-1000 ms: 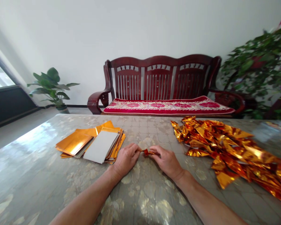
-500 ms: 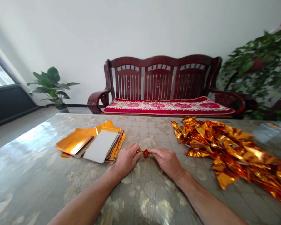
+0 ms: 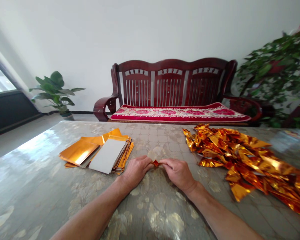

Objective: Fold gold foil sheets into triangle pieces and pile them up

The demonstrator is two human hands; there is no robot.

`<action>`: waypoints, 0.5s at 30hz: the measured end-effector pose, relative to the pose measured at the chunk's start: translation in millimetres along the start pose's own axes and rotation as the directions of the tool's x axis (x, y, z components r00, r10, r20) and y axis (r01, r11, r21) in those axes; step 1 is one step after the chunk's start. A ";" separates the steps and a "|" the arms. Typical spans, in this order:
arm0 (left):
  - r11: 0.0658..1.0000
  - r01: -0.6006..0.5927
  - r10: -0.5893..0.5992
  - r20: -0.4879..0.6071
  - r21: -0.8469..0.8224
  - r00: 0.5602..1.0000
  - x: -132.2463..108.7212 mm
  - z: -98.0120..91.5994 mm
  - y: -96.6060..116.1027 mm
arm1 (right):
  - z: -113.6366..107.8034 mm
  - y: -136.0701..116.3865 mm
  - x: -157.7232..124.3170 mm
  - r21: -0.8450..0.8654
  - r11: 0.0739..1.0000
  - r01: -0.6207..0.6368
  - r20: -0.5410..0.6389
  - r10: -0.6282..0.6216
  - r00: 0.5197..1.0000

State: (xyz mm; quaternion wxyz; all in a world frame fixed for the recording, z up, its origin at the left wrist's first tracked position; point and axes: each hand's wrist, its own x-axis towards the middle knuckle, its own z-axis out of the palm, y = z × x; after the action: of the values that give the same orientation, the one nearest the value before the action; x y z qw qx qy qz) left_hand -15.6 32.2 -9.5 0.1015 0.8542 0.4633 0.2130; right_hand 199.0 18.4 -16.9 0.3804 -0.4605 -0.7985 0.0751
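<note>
Between my two hands is a small piece of folded gold foil paper (image 3: 156, 163), with only its shiny orange middle showing. My left hand (image 3: 137, 169) pinches its left end, and my right hand (image 3: 178, 171) pinches the right end. Both hands are low over the table, and the fingers cover most of the paper. Left of my left hand lies a stack of flat foil paper sheets (image 3: 107, 155), some gold side up, the top one grey. To the right of my right hand spreads a heap of folded gold foil pieces (image 3: 230, 150).
The table (image 3: 52, 200) has a glossy clear cover over a leaf and grid pattern. Behind it stands a dark red wooden bench (image 3: 170, 83) with a red floral cushion (image 3: 180, 113). Potted plants (image 3: 56, 90) stand left and right. Clear plastic (image 3: 290, 143) lies at the table's right.
My left hand has shifted slightly right along the foil piece, its fingers now closer to the middle. My right hand has hardly moved. The stack and the heap are unchanged.
</note>
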 end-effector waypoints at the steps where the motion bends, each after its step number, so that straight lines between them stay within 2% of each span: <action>1: 1.000 0.000 0.000 0.012 0.007 1.000 -0.2 -0.7 0.9 | 0.7 0.9 -0.4 -0.006 1.000 0.008 -0.001 -0.008 1.000; 8: 0.996 0.032 -0.026 0.070 -0.089 0.997 -1.1 -3.4 10.0 | 2.3 2.7 -2.7 -0.097 0.991 0.092 0.025 -0.090 0.996; 15: 0.995 0.047 -0.041 0.068 -0.090 0.997 -0.7 -0.9 12.6 | 4.2 -4.0 -1.6 -0.159 0.982 0.104 0.083 -0.092 0.992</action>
State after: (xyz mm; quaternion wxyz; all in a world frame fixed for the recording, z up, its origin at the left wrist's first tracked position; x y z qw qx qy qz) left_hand -6.9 24.7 -4.2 0.1607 0.8448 0.4681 0.2033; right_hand 193.8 15.8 -18.9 0.3145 -0.4470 -0.8374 0.0079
